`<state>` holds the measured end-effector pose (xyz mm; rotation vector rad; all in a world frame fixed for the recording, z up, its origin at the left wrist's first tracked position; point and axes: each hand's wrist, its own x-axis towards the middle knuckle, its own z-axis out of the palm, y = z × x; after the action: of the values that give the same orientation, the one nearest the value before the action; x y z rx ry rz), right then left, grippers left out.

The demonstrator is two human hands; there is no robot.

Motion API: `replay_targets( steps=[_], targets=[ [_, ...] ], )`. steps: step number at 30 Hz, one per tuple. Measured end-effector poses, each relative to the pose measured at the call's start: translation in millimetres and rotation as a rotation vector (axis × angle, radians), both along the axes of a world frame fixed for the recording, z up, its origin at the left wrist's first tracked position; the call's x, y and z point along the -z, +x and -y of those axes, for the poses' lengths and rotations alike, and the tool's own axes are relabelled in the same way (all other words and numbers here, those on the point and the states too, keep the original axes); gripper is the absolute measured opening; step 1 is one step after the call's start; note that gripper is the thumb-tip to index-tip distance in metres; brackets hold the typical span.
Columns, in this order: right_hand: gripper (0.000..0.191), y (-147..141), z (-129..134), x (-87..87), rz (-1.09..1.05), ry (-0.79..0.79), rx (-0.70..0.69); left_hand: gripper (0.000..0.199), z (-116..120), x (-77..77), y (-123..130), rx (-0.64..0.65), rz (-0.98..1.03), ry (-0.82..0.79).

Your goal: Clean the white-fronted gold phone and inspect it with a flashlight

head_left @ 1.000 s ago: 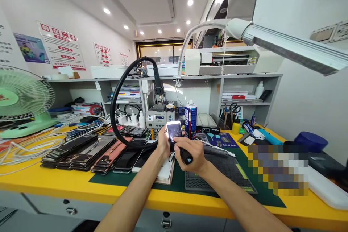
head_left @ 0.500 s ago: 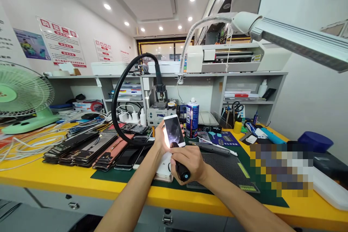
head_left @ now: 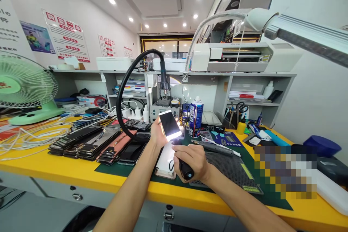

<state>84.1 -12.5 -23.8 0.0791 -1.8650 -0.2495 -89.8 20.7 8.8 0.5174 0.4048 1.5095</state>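
Note:
A white-framed phone [head_left: 170, 125] with a dark screen is held up, tilted, by my left hand [head_left: 158, 133], whose fingers wrap round its edges. My right hand [head_left: 191, 161] grips a black flashlight [head_left: 186, 170] just below and to the right of the phone. Its light shines brightly on the phone's lower edge. Beneath both hands, a white phone [head_left: 165, 161] lies on the green mat [head_left: 108, 168], partly covered by my right hand, with a small black loop over it.
Stacks of phone screens [head_left: 92, 143] lie left of the hands. Behind stand a blue spray can [head_left: 196, 117] and a hot-air tool [head_left: 164, 83] with a curved black hose. A grey handheld tool [head_left: 214, 148] rests above a black perforated pad [head_left: 228, 166].
The held phone has turned and tilted, and the light has moved from its left side to its lower edge. The whole view has shifted slightly.

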Motion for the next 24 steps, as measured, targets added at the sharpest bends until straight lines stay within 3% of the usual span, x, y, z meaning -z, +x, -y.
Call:
replay_targets(
  steps=[6, 24],
  targets=[
    [0.023, 1.3, -0.8, 0.9, 0.009, -0.012, 0.008, 0.036, -11.6, 10.6, -4.5, -0.052, 0.079, -0.033],
    [0.022, 0.9, -2.5, 0.6, -0.008, -0.030, 0.028, 0.037, -19.9, 19.5, 1.2, -0.114, 0.210, -0.266]
  ],
)
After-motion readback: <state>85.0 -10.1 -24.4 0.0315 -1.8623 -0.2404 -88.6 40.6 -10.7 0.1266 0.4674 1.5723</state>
